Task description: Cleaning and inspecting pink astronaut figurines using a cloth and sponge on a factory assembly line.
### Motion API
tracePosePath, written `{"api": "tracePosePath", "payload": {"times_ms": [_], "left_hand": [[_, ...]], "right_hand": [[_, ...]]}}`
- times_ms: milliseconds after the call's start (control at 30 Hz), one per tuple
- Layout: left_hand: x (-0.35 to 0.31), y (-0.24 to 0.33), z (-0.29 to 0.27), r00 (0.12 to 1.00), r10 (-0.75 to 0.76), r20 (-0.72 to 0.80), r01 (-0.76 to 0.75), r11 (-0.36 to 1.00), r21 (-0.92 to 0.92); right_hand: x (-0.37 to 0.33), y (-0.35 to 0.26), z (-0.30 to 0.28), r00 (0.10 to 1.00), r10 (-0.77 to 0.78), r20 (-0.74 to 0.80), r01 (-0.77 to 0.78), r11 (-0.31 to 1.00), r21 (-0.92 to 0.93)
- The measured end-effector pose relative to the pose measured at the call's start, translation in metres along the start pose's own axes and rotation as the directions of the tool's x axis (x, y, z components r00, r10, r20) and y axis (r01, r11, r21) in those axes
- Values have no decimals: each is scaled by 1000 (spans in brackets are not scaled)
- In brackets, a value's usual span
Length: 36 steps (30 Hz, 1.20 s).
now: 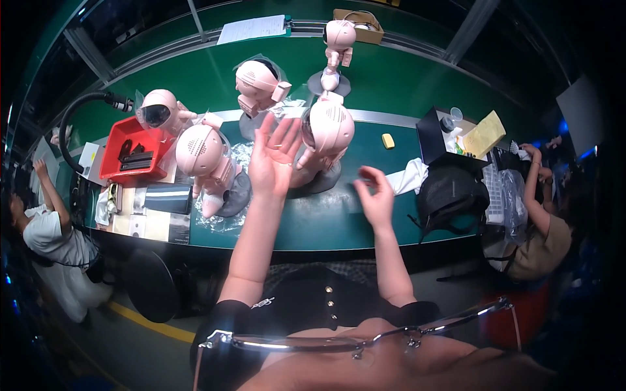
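My left hand (276, 159) is raised over the bench, palm up and fingers stretched out. A few tiny bright specks show on its palm and fingers, too small to name. Right beside its fingers stands a pink astronaut figure (334, 127) with a dark visor, on a grey round base. My right hand (377, 199) hovers above the bench's front part, fingers loosely curved and thumb apart, with nothing visible in it. Left of my left forearm, another pink astronaut figure (199, 151) leans on a grey base over crumpled clear plastic (214, 225).
More pink astronaut figures (256, 81) stand further back. At left are a red bin (109, 153) with black parts and a black flexible hose (64, 124). On the right sit a yellow block (388, 141), a black box (432, 133) and a black bag (453, 199). People work at both sides.
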State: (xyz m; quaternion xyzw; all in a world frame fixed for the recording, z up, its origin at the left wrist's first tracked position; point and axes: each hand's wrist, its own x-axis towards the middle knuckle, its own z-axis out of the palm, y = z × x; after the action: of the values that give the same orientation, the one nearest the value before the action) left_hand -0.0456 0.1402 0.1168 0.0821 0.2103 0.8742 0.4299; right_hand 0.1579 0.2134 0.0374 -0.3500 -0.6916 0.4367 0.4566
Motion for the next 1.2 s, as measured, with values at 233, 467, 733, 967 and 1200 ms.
{"api": "tracePosePath", "payload": {"times_ms": [233,467,733,967,1200], "left_hand": [[-13,4,-17,814,444,376,-561,768,308],[-59,29,-93,879,-95,468,-428,-593,682],[-66,38,-98,890,-104,443,-439,-454,776],[-36,-13,-65,942,16,334,-334,37,942],[-33,-35,-71,944,19,329,-328,-23,944]], "right_hand": [[27,-8,-29,994,-34,-100,22,993,-114],[20,5,-67,996,82,-38,-72,465,-882],[17,26,-69,953,207,-222,-301,551,-778],[42,29,-8,973,216,-82,-200,966,163],[13,14,65,958,-29,286,180,836,-518]]}}
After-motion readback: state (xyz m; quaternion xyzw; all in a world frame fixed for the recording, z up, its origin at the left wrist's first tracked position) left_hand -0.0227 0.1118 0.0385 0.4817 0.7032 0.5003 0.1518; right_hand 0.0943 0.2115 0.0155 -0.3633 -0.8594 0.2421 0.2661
